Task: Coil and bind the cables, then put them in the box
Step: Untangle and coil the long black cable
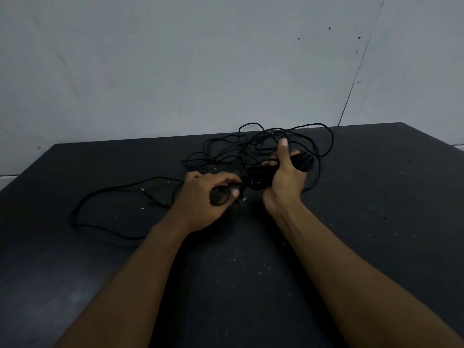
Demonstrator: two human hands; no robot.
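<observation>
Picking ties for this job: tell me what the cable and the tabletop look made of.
Cable: matte black jacket with no shine, perhaps braided fabric or soft rubber; the picture is too dim to settle it. It lies in limp loops, so it is flexible.
Tabletop: dark, matte, flat board with pale specks, probably painted or laminated wood.

two hands (pixel 203 200) (pixel 283 178), one table (pixel 376 222) — cables (pixel 304 160) uncountable

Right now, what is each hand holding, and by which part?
The right hand grips the cable bundle round its middle. The left hand grips a small loop of cable beside it; how near an end cannot be told.
</observation>
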